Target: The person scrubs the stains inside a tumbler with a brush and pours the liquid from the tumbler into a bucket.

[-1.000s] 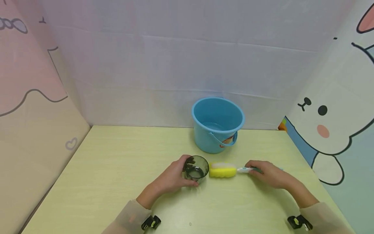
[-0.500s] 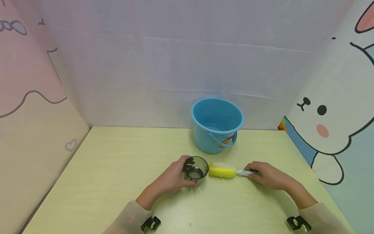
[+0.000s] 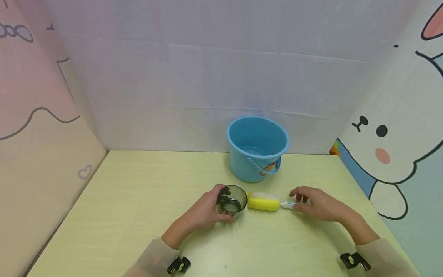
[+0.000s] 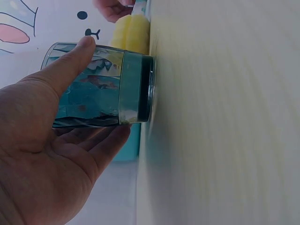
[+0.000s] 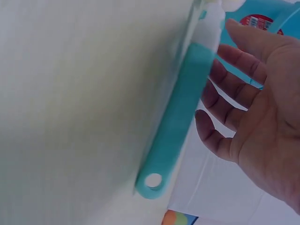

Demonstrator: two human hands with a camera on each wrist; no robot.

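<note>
My left hand [image 3: 207, 207] grips a dark tinted drinking glass [image 3: 232, 200], thumb on one side and fingers on the other. In the left wrist view the glass [image 4: 98, 86] stands upright with its base at the tabletop. Just right of it lies a sponge cup brush [image 3: 263, 201] with a yellow head and a white and teal handle. Over the handle hovers my right hand [image 3: 318, 204], its fingers loosely bent. The right wrist view shows the brush handle [image 5: 180, 108] lying on the table, with the fingers of my right hand [image 5: 262, 98] apart around it and not closed on it.
A light blue bucket [image 3: 254, 167] with a handle stands at the back, behind the glass and brush. The pale wooden table [image 3: 145, 177] meets a white cloth wall [image 3: 221, 77] at its far edge. Printed cartoon panels flank both sides.
My right hand has let go of the brush handle and lifted slightly, its fingers loosening. The brush lies almost where it was. My left hand and the glass have stayed put.
</note>
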